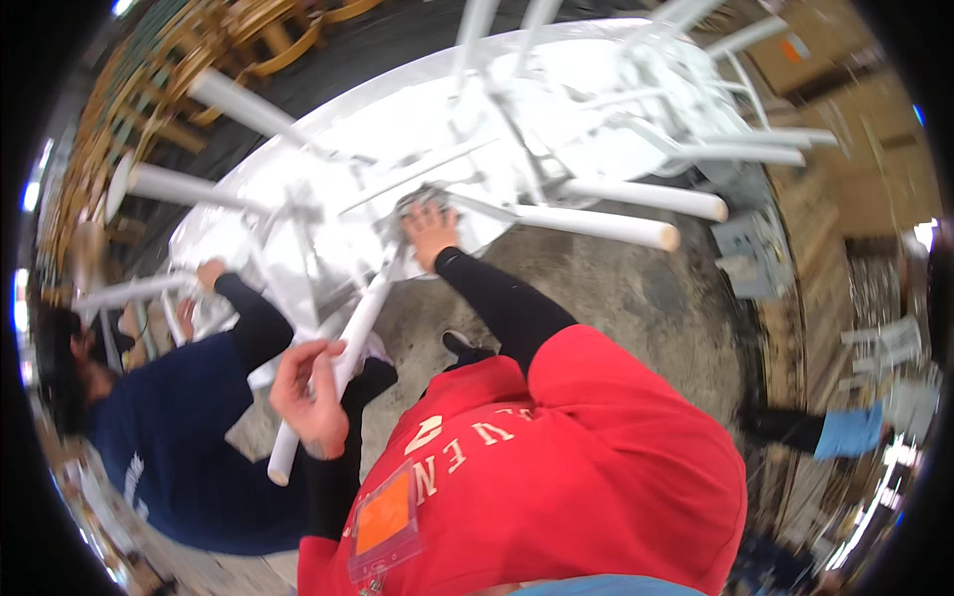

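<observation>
While the right hand [430, 234] spreads flat on grey cloth [411, 200], the left hand [313, 397], grip slack, is by a white leg [366, 320] near the worktop [383, 109]; other legs [596, 223] and a co-worker [184, 437] crowd round.

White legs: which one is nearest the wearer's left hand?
The white leg slanting toward the picture's lower left, passing behind the left hand; the other legs all lie farther from it.

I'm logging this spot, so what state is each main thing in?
Right hand: spread over grey pad.
Left hand: partly curled at white leg; grip unclear.
Grey pad: partly covered by right hand.
White leg: slanted.
Badge: lying against red shirt.
</observation>
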A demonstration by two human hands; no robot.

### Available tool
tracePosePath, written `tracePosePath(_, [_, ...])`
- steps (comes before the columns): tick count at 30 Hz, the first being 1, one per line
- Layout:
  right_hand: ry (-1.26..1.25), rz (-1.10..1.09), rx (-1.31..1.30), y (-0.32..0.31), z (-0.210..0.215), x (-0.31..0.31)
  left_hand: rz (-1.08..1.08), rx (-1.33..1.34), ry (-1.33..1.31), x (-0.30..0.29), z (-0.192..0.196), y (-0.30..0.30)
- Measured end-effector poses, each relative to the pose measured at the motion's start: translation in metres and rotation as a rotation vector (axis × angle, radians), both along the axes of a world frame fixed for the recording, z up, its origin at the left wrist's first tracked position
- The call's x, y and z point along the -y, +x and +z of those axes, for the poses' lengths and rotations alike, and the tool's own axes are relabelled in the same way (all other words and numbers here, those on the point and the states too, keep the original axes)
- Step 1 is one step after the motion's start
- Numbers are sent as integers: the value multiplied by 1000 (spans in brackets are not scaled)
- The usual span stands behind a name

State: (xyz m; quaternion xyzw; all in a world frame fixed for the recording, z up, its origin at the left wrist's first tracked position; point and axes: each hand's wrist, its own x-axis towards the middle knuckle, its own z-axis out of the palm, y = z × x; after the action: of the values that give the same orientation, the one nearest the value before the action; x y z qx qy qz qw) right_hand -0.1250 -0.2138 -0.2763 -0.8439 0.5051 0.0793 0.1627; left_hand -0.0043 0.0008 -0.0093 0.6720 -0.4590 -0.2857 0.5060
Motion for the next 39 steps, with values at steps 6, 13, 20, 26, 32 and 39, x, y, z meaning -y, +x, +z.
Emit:
tracePosePath(6, [-185,14,647,-66,39,-69,69,-16,-137,-14,-20,11])
tracePosePath(13, [310,-113,459,-259,-12,-166,189,708,-229,-10,-2,-11])
tracePosePath(20, [462,-686,155,-509,-80,-226,158,981,-552,3,34,-143])
tracePosePath(26, [368,-880,382,-645,-63,-204,-462,270,-394,26,-65,-312])
tracePosePath(32, [240,-967,773,-698,-50,-189,-710,257,-197,84,-59,-511])
tracePosePath(39, [548,-1119,1097,-726,-54,-171,-834,249,-22,172,-68,-631])
